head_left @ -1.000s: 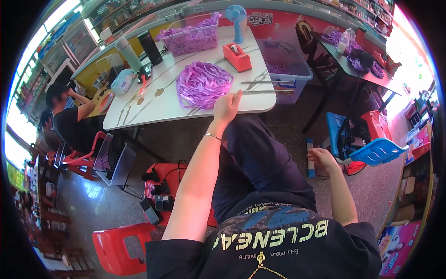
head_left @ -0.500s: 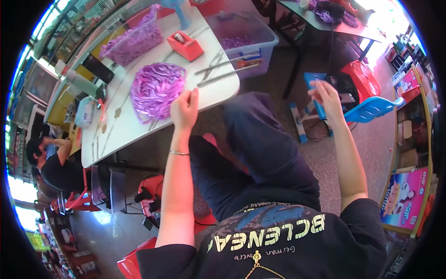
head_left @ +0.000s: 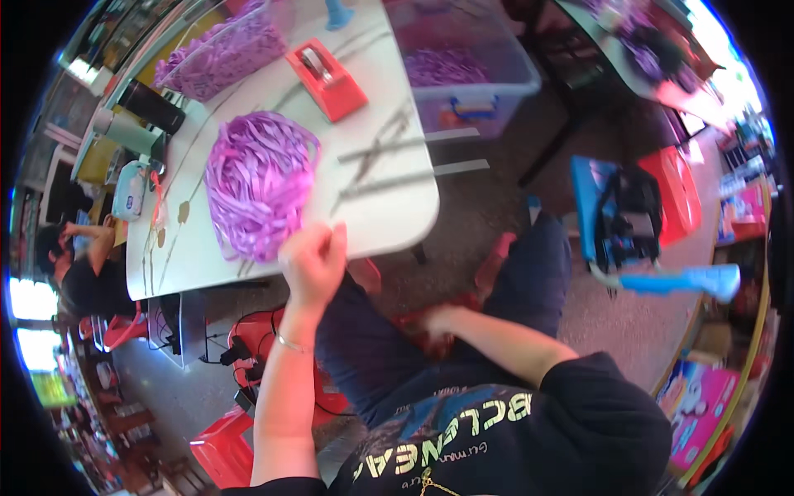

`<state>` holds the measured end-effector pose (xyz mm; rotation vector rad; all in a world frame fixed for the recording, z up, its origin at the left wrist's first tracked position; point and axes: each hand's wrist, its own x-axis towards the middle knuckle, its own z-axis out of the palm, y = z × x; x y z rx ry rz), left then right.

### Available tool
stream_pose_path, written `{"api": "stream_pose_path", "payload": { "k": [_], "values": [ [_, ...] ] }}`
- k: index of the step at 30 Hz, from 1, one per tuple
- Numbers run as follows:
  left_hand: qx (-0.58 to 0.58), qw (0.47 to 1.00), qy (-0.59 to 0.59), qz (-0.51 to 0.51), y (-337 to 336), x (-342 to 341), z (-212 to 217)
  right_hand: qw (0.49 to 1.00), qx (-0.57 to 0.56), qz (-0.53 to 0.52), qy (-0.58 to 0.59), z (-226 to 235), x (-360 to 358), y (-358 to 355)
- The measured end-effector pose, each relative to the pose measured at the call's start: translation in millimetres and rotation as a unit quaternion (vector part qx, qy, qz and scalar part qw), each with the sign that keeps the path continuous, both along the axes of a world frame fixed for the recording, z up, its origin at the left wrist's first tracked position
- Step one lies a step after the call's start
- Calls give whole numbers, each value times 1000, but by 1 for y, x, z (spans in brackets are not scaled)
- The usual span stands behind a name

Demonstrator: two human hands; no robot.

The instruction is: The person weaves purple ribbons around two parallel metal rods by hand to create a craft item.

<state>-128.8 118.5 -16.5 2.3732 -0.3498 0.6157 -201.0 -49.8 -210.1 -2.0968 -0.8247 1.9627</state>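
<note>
My left hand [head_left: 314, 263] is a closed fist at the table's near edge, thumb side up. It is right beside a loose heap of shiny purple ribbon [head_left: 258, 182]; whether a strand is inside the fist is hidden. Low between my thighs, above the red stool, is my right hand [head_left: 438, 324], smeared by motion, so its fingers do not show clearly. A red tape dispenser [head_left: 329, 83] rests beyond the heap. Two flat strips, one of them a grey strip [head_left: 463, 168], lie across the table's right edge with their ends sticking out past it.
On the white table [head_left: 389, 223] are a clear basket of purple ribbon [head_left: 219, 58], a black bottle [head_left: 150, 106], a green bottle [head_left: 124, 128] and a wipes pack [head_left: 130, 190]. A clear bin [head_left: 513, 87] stands beyond. A blue chair [head_left: 678, 281] holds a black bag [head_left: 628, 219]. Another person [head_left: 91, 277] sits left.
My right hand has swung down and left from beside the blue chair to between my thighs. My left fist has come slightly nearer. My right knee has moved outward, and the view has shifted.
</note>
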Motion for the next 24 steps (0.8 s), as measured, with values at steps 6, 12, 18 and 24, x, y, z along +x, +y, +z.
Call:
{"api": "stream_pose_path", "payload": {
  "k": [6, 12, 18, 24],
  "values": [
    [94, 994, -1, -62, -3, -2, 5, 859, 494, -104, -83, -173, -34, -18],
    [70, 992, 57, -89, -3, -7, 13, 889, 412, -165, 112, -150, 17, -10],
    [86, 991, 4, -102, -6, -6, 8, 892, 279, -239, 265, -143, -2, -37],
    [-187, 979, 68, -39, -2, -15, 16, 972, 195, -133, 9, -92, 1, -43]
  ]
}}
